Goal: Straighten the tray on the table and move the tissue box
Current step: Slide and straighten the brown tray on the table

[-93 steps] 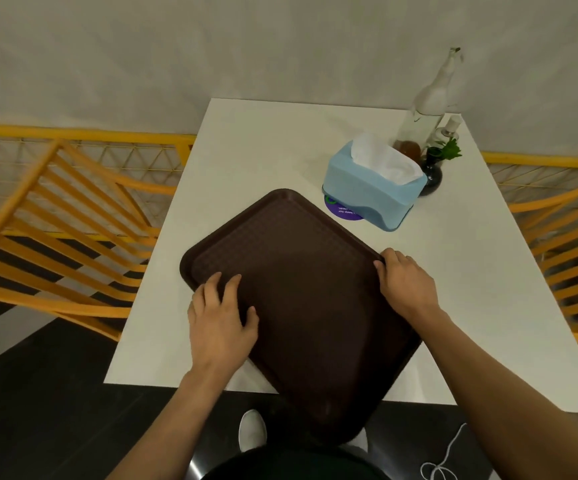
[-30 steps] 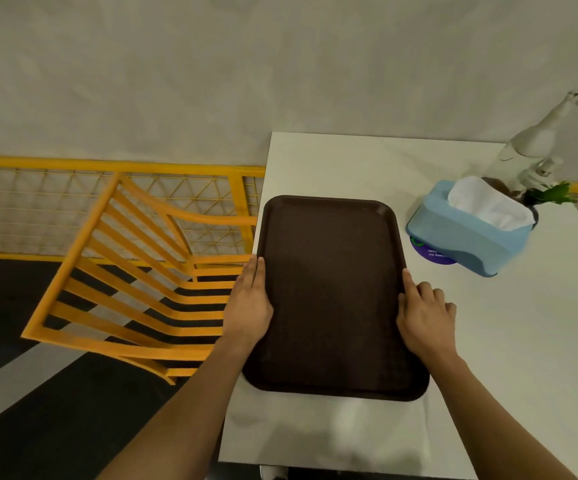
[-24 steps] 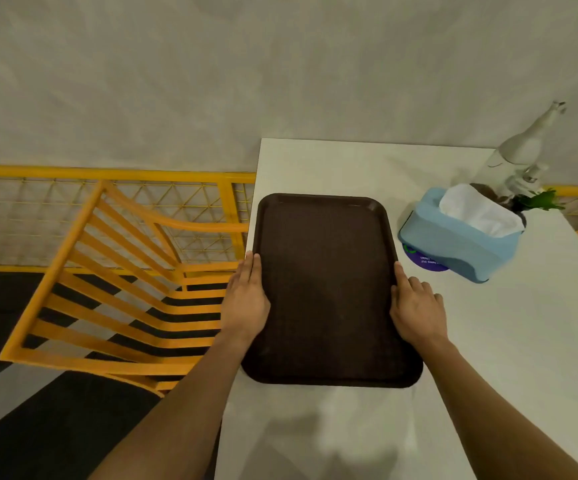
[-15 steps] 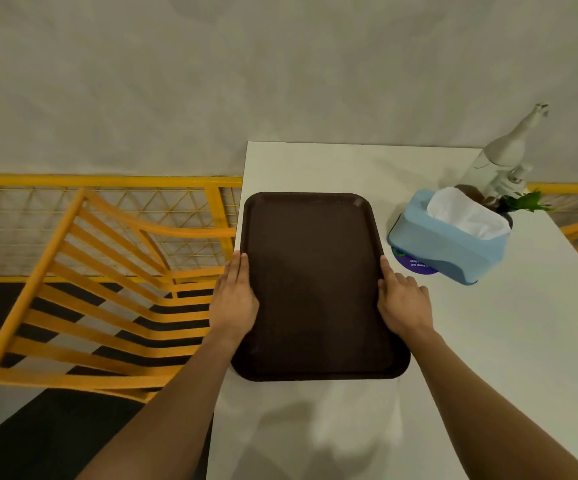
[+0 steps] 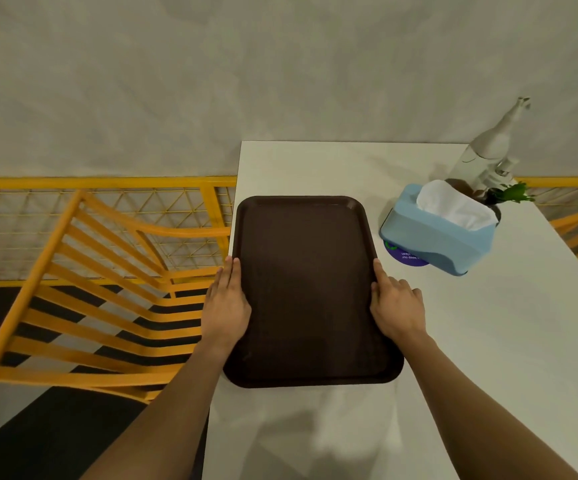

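White table (image 5: 488, 341) carries the dark brown tray (image 5: 306, 289) (long axis toward the wall, along the left edge); left hand (image 5: 227, 306) and right hand (image 5: 394, 304) press flat against its long sides, tissue box (image 5: 436, 237) nearby.

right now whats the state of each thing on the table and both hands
tray: flat on the table, empty, long sides parallel to the table's left edge
tissue box: right of the tray, apart from it, tissue sticking out the top
bottle: upright behind the tissue box
left hand: flat against the tray's left rim
right hand: against the tray's right rim
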Motion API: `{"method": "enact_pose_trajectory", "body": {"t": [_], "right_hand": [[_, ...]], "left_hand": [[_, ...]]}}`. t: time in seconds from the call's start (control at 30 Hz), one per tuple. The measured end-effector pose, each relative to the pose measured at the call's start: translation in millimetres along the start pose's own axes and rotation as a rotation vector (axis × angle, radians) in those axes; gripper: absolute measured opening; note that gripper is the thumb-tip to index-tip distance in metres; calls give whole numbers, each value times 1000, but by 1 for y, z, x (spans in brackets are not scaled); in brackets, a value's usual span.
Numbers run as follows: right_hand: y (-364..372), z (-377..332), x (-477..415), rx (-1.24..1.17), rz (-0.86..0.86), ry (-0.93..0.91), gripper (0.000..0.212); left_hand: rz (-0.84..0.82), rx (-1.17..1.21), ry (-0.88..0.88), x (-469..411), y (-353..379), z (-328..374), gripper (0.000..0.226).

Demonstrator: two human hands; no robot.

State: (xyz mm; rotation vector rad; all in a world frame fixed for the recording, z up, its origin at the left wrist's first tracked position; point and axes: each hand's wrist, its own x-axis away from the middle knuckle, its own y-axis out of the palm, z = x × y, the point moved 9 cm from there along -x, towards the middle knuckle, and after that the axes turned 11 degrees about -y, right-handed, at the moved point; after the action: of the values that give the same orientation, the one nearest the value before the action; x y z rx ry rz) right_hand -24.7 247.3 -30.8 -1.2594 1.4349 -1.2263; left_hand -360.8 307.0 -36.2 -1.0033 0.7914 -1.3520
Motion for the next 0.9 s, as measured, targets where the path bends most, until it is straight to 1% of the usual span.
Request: {"method": "enact_pose_trajectory", "body": {"t": [0.37,0.6,0.77,0.83,0.9], "right_hand": [[1,0,1,13,-3,11,55],[-2,7,4,-70,-33,22,61],[-28,26,18,-313,130,82,61],[-45,38,26,-363,203,106,57],[-66,51,33,-407,301,88,52]], "left_hand": [[-14,19,3,1,-3,2,63],[-21,98,-10,2,-13,5,60],[5,147,46,8,-24,35,57],[-4,201,95,14,-24,62,56],[-29,265,159,21,-21,95,58]]}}
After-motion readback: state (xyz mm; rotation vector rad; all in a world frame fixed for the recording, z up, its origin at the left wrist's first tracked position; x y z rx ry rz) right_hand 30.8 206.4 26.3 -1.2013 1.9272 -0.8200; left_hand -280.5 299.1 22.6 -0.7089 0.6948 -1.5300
